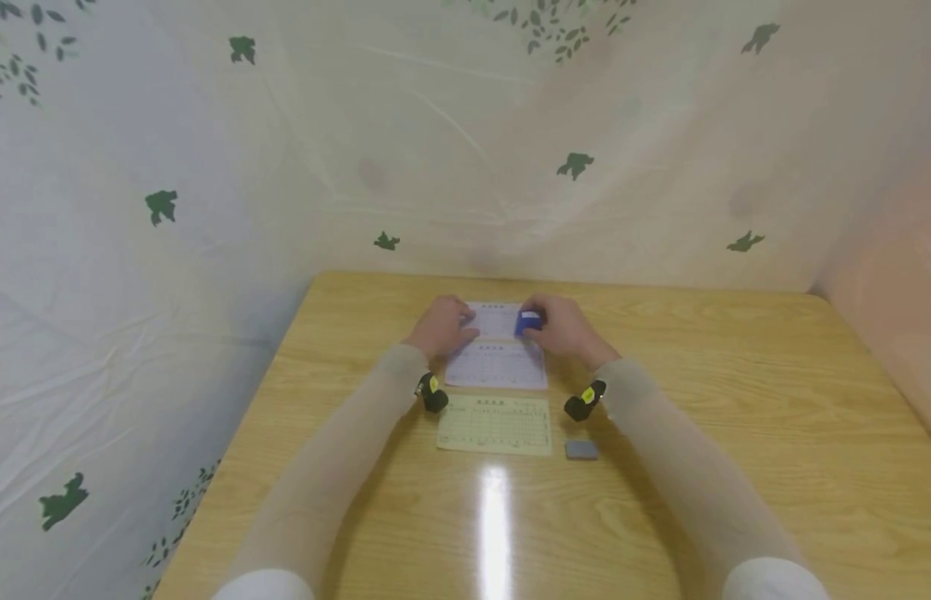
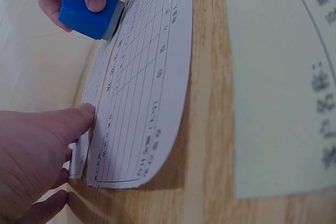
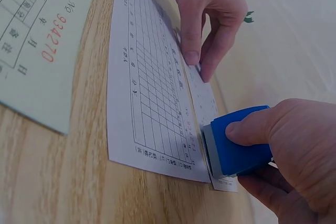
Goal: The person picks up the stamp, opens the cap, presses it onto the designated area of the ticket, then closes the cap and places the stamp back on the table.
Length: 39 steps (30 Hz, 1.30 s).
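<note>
- The right hand's (image 1: 566, 327) thumb and fingers pinch a blue stamp (image 1: 528, 323) by its sides, its grey base turned down toward the paper.
- The left hand's (image 1: 444, 325) fingers lie apart and relaxed, thumb and fingertips resting on the far sheet (image 1: 495, 321) around its 9 o'clock end.
- The stamp is at the far sheet's 3 o'clock end — across the paper from the left hand; how hard it bears down cannot be told.
- Toward 6 o'clock from the far sheet lies the middle sheet (image 1: 495, 365), pale violet and ruled with a printed grid, the two nearly edge to edge.
- Farther toward 6 o'clock, past a strip of bare wood, lies a pale green sheet (image 1: 495, 425).
- A small grey block (image 1: 581, 450) sits near that sheet, just past its 3 o'clock — flat on the wooden table (image 1: 735, 375).
- At 12 o'clock, beyond the table, hangs a pale cloth (image 1: 473, 125) with green bird shapes.
</note>
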Each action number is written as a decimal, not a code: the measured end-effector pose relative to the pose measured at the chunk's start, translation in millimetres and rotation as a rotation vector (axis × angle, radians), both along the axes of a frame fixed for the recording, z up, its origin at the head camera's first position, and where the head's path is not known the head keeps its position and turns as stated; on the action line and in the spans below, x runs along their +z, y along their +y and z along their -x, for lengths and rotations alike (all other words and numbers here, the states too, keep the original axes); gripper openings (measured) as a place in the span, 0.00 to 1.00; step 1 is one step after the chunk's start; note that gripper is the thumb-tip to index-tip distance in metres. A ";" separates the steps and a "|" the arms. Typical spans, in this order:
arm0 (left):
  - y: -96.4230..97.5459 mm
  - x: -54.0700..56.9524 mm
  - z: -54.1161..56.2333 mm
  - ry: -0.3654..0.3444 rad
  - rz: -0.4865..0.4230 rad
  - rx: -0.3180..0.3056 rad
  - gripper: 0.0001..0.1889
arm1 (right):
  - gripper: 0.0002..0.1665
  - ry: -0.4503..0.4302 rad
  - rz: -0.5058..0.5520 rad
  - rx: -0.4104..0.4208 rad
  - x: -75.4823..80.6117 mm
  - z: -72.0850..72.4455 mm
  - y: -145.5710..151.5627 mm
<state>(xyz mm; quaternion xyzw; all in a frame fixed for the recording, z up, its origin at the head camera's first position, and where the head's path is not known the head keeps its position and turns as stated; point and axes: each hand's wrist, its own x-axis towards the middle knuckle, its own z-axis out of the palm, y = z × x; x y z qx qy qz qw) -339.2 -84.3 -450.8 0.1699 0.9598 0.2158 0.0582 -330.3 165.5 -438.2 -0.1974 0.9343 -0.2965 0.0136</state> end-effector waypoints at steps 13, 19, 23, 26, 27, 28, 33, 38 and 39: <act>1.8 1.5 -1.8 -0.020 -0.010 0.013 0.25 | 0.19 -0.019 0.010 0.010 -0.8 -4.5 1.3; 0.7 -0.4 -0.2 -0.018 0.001 0.008 0.25 | 0.18 -0.022 -0.003 0.005 -0.9 -6.2 -0.2; 1.0 -2.0 0.8 -0.013 0.007 0.008 0.25 | 0.17 -0.024 -0.007 0.005 -1.3 -7.4 0.1; 1.4 -2.8 1.1 -0.011 0.004 0.006 0.25 | 0.15 -0.023 -0.010 0.003 -3.5 -7.0 1.1; 1.5 -2.9 1.0 -0.012 0.003 0.007 0.25 | 0.15 -0.022 -0.010 0.003 -4.3 -6.7 1.3; 1.7 -2.8 0.9 -0.011 0.005 0.006 0.25 | 0.15 -0.022 -0.010 0.002 -5.0 -6.3 1.5; 2.1 -1.4 -0.4 -0.010 0.009 0.004 0.25 | 0.14 -0.037 -0.010 0.003 -7.1 -4.4 2.3; 2.0 -1.0 -1.2 0.004 0.019 0.001 0.24 | 0.13 -0.039 -0.029 0.021 -6.2 -0.8 4.4; 1.9 -1.0 -1.2 0.009 0.020 -0.001 0.25 | 0.13 -0.042 -0.031 0.022 -5.4 0.1 5.0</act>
